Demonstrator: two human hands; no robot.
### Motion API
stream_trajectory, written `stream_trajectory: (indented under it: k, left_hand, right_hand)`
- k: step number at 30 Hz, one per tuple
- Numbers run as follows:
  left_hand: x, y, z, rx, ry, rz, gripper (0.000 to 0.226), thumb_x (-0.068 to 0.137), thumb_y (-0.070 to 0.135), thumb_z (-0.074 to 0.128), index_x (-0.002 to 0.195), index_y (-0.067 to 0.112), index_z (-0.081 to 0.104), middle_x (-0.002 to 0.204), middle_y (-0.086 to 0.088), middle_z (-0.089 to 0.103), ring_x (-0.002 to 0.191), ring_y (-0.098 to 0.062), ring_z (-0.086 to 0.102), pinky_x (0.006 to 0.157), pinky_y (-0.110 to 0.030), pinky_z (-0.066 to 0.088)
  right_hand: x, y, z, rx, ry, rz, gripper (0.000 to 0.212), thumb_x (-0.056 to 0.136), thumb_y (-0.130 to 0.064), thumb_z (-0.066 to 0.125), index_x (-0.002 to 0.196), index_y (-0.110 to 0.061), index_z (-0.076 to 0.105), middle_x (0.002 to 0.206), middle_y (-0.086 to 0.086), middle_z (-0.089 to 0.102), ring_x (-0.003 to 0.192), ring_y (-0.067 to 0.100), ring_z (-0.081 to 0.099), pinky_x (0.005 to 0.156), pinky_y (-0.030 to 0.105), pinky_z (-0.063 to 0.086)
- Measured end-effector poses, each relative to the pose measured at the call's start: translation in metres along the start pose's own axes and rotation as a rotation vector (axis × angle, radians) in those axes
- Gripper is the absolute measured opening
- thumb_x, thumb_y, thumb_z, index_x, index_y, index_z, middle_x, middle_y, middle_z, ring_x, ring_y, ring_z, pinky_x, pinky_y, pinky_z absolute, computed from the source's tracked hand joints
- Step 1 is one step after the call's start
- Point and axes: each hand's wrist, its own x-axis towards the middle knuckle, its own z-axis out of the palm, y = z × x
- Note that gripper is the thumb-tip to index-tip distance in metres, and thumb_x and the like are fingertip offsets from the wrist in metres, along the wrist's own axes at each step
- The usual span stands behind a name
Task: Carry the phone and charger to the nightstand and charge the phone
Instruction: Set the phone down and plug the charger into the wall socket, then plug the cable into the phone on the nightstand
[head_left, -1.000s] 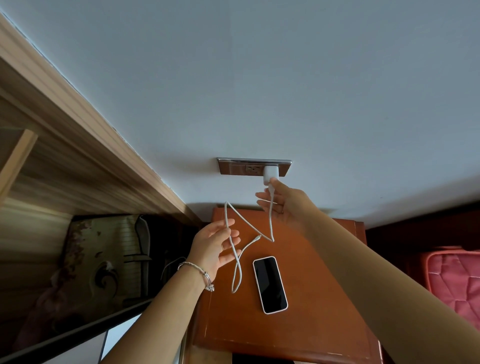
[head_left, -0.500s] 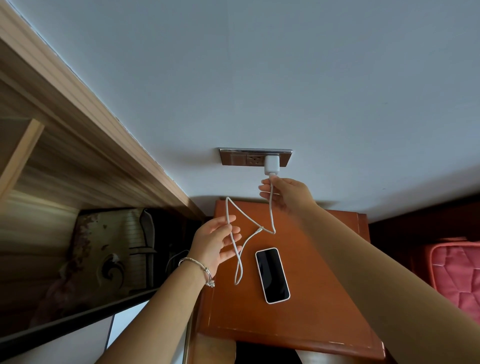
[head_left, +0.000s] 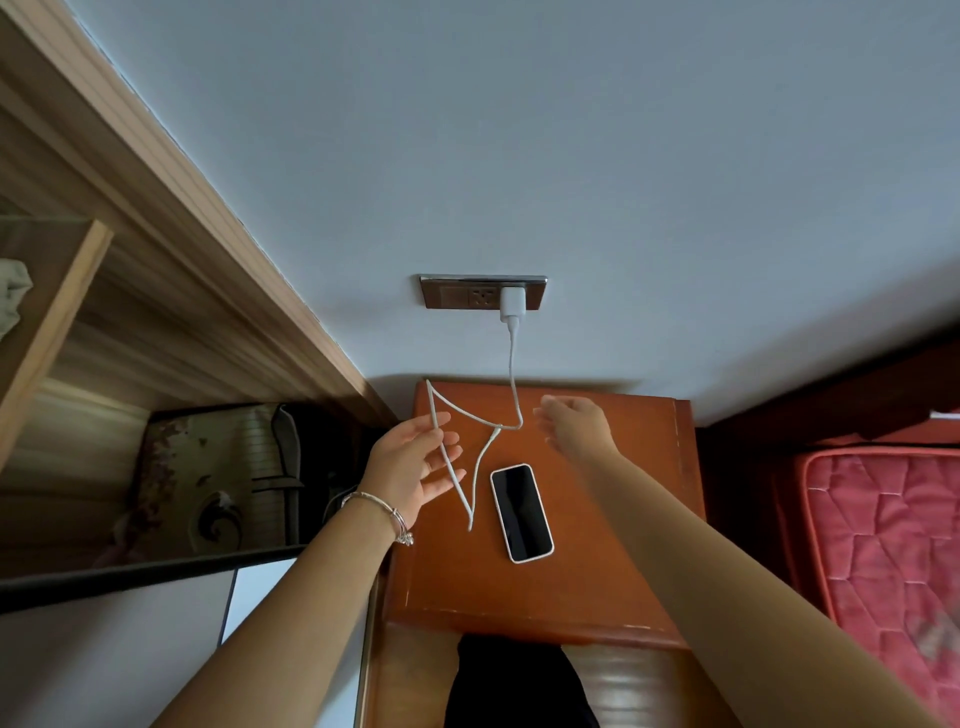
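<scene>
left hand (head_left: 410, 467) fingers loosely holding cable (head_left: 451, 470) | right hand (head_left: 574, 426) fingers open, empty | phone (head_left: 521, 513) on nightstand (head_left: 613, 545)

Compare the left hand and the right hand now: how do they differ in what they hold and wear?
The left hand holds the white cable loosely in its fingers; the right hand is open and holds nothing. The left wrist wears a thin bracelet; the right wrist is bare. Both hands hover over the nightstand.

Glossy wooden nightstand (head_left: 613, 571), shiny metal outlet plate (head_left: 447, 293), glossy glass-fronted phone (head_left: 521, 512).
</scene>
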Motion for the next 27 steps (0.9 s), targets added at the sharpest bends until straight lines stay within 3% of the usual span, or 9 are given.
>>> stream_trajectory:
  k: [11, 18, 23, 27]
  left_hand:
    - [-0.058, -0.028, 0.01, -0.064, 0.031, 0.052, 0.02, 0.092, 0.002, 0.05, 0.099, 0.012, 0.067, 0.09, -0.009, 0.063, 0.088, -0.023, 0.062, 0.071, -0.042, 0.055]
    - [-0.085, -0.054, 0.011, -0.085, 0.068, 0.102, 0.02, 0.092, 0.002, 0.05, 0.099, 0.012, 0.066, 0.088, -0.008, 0.062, 0.085, -0.021, 0.062, 0.076, -0.045, 0.055]
    - [-0.096, -0.065, 0.016, -0.142, 0.068, 0.092, 0.02, 0.091, 0.002, 0.051, 0.101, 0.011, 0.066, 0.088, -0.007, 0.063, 0.085, -0.02, 0.063, 0.074, -0.044, 0.056]
    - [-0.098, -0.069, 0.017, -0.193, 0.027, 0.067, 0.021, 0.091, 0.004, 0.052, 0.105, 0.01, 0.066, 0.088, -0.006, 0.064, 0.083, -0.018, 0.064, 0.067, -0.041, 0.058]
  right_hand:
    - [-0.062, 0.052, -0.03, 0.031, -0.061, 0.128, 0.022, 0.093, -0.021, 0.054, 0.108, -0.004, 0.059, 0.084, 0.004, 0.065, 0.065, 0.011, 0.055, 0.054, 0.021, 0.042]
    - [-0.084, 0.091, -0.047, 0.011, -0.152, 0.232, 0.023, 0.094, -0.022, 0.053, 0.112, -0.007, 0.056, 0.102, 0.009, 0.068, 0.089, 0.019, 0.063, 0.068, 0.026, 0.049]
    - [-0.099, 0.113, -0.05, 0.059, -0.313, 0.504, 0.035, 0.094, -0.025, 0.053, 0.119, -0.001, 0.051, 0.101, 0.017, 0.066, 0.09, 0.027, 0.064, 0.078, 0.036, 0.052]
    - [-0.106, 0.128, -0.042, 0.146, -0.509, 0.71, 0.045, 0.096, -0.032, 0.047, 0.128, 0.0, 0.038, 0.113, 0.027, 0.063, 0.096, 0.033, 0.065, 0.076, 0.038, 0.055]
